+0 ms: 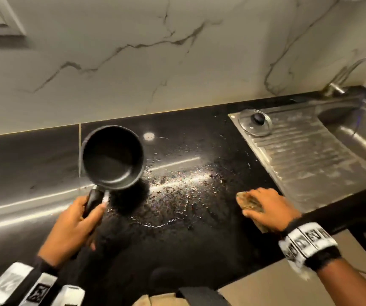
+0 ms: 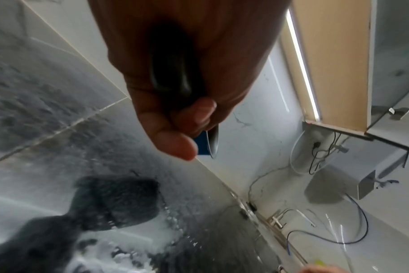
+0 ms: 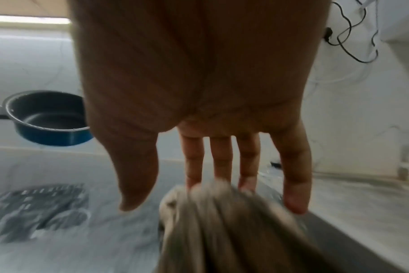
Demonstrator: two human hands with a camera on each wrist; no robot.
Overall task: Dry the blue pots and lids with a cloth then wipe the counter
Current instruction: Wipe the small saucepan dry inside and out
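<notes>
Black counter (image 1: pixel 199 228) runs left to right, wet patch with droplets across its middle, marble wall (image 1: pixel 133 62) along its back edge. Steel sink (image 1: pixel 354 133) with ribbed drainboard (image 1: pixel 305 155) is set into the counter's right end, tap (image 1: pixel 341 85) at the sink's back edge. Blue pot (image 1: pixel 112 156), dark inside, is held in the air above the counter's left-middle, off the surface, mouth up, its shadow on the wet patch. Left hand (image 1: pixel 76 224) is clenched around the pot's black handle (image 1: pixel 93 202). Right hand (image 1: pixel 268 208) lies flat with fingers straight, pressing a beige cloth (image 1: pixel 249 203) onto the counter near the front edge, just left of the drainboard. Glass lid (image 1: pixel 255 122) with black knob lies flat at the drainboard's back-left corner.
</notes>
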